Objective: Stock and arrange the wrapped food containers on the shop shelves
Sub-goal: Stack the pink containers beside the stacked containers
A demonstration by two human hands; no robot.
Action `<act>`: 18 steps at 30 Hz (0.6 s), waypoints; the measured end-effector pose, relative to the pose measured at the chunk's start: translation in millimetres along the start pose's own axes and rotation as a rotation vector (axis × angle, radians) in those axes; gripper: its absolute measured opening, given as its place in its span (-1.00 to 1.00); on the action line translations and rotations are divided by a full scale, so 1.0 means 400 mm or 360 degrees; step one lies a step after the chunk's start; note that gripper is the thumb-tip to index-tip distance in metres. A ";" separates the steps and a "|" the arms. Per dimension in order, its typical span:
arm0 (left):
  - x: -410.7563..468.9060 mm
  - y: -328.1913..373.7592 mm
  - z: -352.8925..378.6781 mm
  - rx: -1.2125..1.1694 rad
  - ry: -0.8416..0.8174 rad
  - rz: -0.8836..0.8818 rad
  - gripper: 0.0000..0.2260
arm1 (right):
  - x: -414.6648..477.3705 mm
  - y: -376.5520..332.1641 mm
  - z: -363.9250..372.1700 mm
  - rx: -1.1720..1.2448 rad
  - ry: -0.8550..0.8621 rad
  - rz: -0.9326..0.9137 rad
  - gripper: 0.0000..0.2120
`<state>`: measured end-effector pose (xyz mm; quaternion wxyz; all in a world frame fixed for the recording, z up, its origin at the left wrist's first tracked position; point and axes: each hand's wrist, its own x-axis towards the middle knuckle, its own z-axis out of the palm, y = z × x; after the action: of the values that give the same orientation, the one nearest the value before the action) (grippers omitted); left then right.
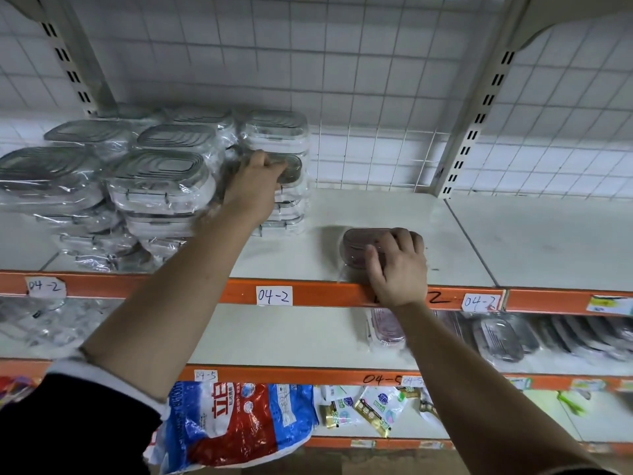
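**A:** Where was the left hand (pixel 255 186)?

**B:** Up near the back of the top shelf (pixel 376 214), at the right-hand stack of wrapped containers. Its fingers were curled over the near edge of a grey-lidded container (pixel 291 168) partway up that stack, gripping it, though the picture was rather blurred there.

**A:** And the right hand (pixel 399 265)?

**B:** Palm down on a mauve-lidded container (pixel 359 243) that lay flat by the shelf's front edge, just behind the orange rail (pixel 205 289). The fingers were bent over its right end and the thumb lay on the lid, so the hand held the box loosely from above. The wrist crossed the rail.

**A:** How did the rest of the stock stand?

**B:** More grey-lidded stacks (pixel 157 176) filled the left end of that shelf, all in clear film. The mauve one sat apart from them, with bare shelf between.

**A:** Anything below?

**B:** On the next shelf down, another mauve container (pixel 385 329) lay under the right wrist, and a row of grey ones (pixel 503 337) ran toward the right end. Paper labels (pixel 274 295) reading 04-2 were stuck on the rail. On the lowest shelf lay a blue-and-red bag (pixel 239 423) and some small sachets (pixel 373 406).
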<state>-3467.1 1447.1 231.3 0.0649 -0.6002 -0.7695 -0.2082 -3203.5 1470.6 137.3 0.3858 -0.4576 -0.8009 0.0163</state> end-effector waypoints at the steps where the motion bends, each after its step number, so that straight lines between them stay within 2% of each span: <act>1: -0.011 0.005 0.007 -0.0003 0.0053 -0.0019 -0.51 | 0.002 0.003 -0.002 0.0049 -0.0027 -0.0022 -0.56; 4: -0.069 0.033 0.030 -0.0006 0.0309 0.0074 -0.56 | 0.004 0.008 -0.011 0.0162 -0.0114 -0.0026 -0.52; 8: -0.177 0.074 0.087 -0.0050 0.0701 0.0422 -0.87 | 0.011 0.011 -0.025 0.0195 -0.0254 -0.0086 -0.45; 11: -0.238 0.089 0.145 -0.0096 0.0605 0.0472 -0.87 | 0.019 0.018 -0.031 0.0271 -0.0336 -0.0065 -0.44; 13: -0.254 0.093 0.177 -0.0087 0.0480 0.0435 -0.83 | 0.031 0.022 -0.029 0.0284 -0.0363 -0.0003 -0.56; 15: -0.253 0.091 0.195 -0.0047 0.0447 0.0398 -0.83 | 0.050 0.026 -0.012 0.0159 -0.0362 -0.0031 -0.70; 18: -0.247 0.086 0.209 0.0039 0.0465 0.0380 -0.87 | 0.092 0.017 0.019 -0.0058 -0.0330 -0.0044 -0.74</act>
<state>-3395.0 1398.6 129.3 0.2075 -0.6499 -0.6776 -0.2745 -3213.7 1504.4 151.6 0.2928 -0.4493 -0.8429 0.0436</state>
